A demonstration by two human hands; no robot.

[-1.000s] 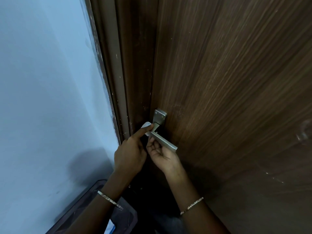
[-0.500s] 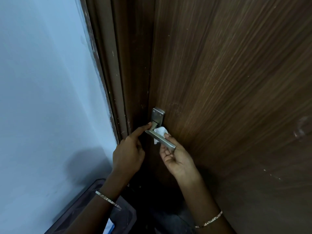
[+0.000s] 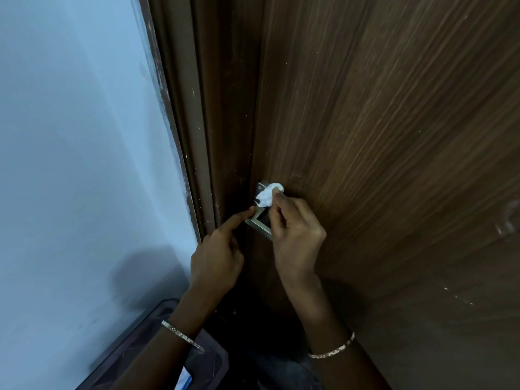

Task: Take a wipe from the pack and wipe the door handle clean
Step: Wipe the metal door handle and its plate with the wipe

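Note:
A silver lever door handle (image 3: 260, 226) sits on the dark wooden door (image 3: 380, 136) near its left edge. My right hand (image 3: 295, 232) pinches a crumpled white wipe (image 3: 267, 196) and presses it against the handle's square backplate, covering most of the lever. My left hand (image 3: 218, 256) is just left of the handle, its index finger stretched out and touching the lever's near end, the other fingers curled. The wipe pack is mostly hidden; a white and blue corner (image 3: 184, 380) shows at the bottom.
The brown door frame (image 3: 191, 136) runs beside a pale blue wall (image 3: 70, 164) on the left. A dark plastic bin (image 3: 146, 342) stands on the floor under my left forearm. Both wrists wear thin bangles.
My right hand came out from under the lever, took the wipe and carried it up over the lever onto the backplate. My left hand stayed, its finger on the lever end.

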